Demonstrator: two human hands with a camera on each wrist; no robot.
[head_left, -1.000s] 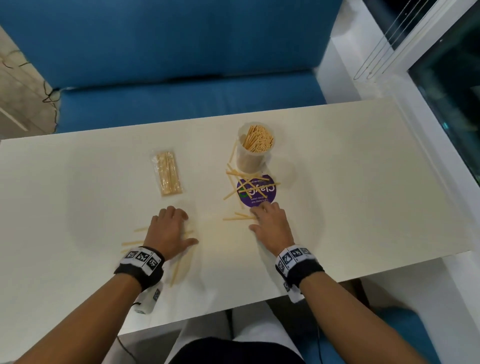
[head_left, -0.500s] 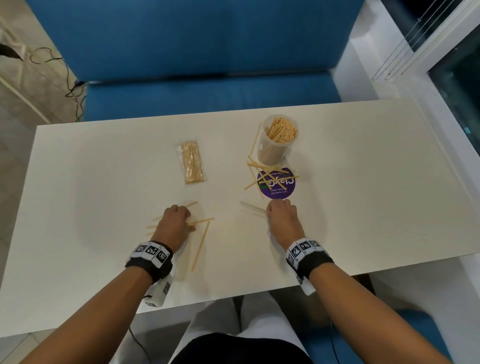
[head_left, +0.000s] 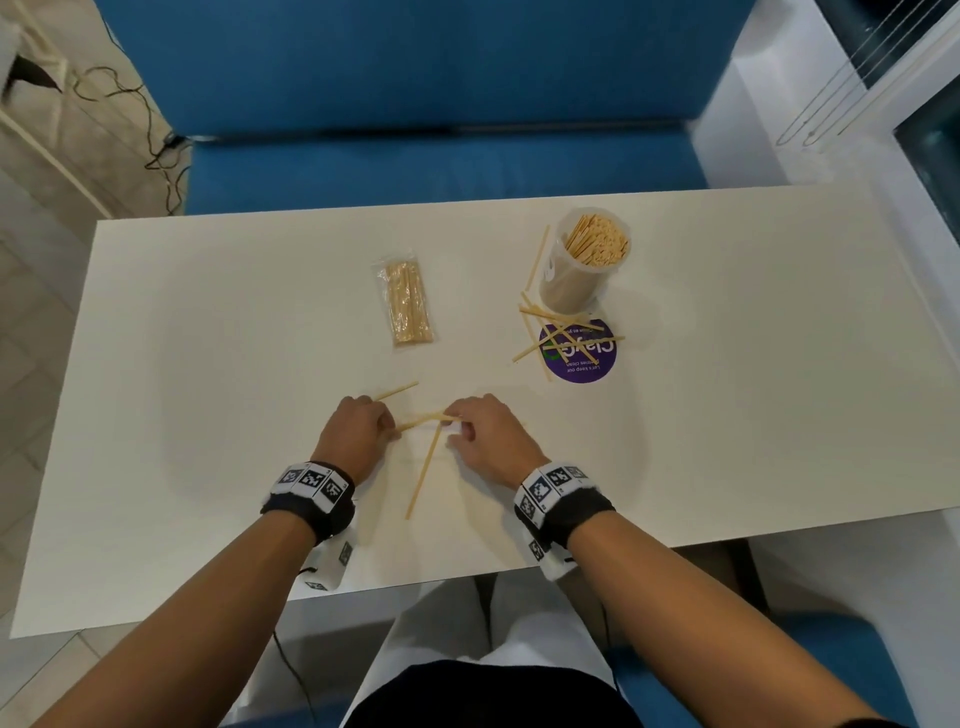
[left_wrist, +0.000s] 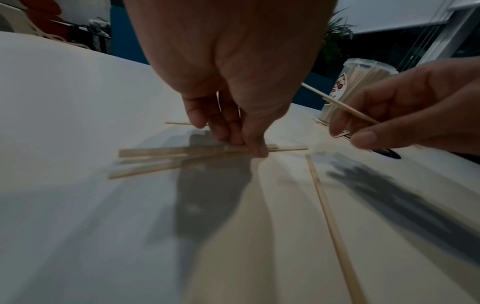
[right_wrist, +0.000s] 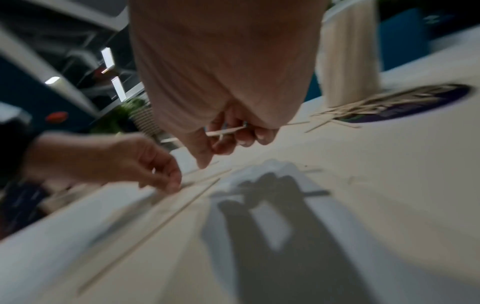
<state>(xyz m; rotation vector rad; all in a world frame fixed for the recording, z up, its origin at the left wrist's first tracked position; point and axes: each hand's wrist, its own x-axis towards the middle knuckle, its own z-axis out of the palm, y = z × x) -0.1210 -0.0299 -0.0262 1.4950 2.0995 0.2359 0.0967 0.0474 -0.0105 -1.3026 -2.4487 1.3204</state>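
My left hand (head_left: 387, 423) is at the table's near middle, its fingertips and thumb pinching a small bundle of thin wooden sticks (left_wrist: 182, 153) that lies flat on the table. My right hand (head_left: 460, 428) is close beside it and pinches one stick (left_wrist: 342, 105) lifted off the surface; the right wrist view shows that stick (right_wrist: 226, 131) between its fingers. One long loose stick (head_left: 426, 467) lies between the hands, pointing toward me. Another stick (head_left: 397, 391) pokes out just beyond the left hand.
A clear cup (head_left: 582, 265) full of sticks stands at the back right, beside a round purple sticker (head_left: 587, 358) with several scattered sticks (head_left: 550, 332) across it. A sealed packet of sticks (head_left: 405, 304) lies at the back middle. Behind the white table (head_left: 208, 364) is a blue bench (head_left: 415, 171).
My right hand left the spot near the purple sticker and moved left to meet the left hand, now with a stick in its fingers. The left hand has drawn sticks together.
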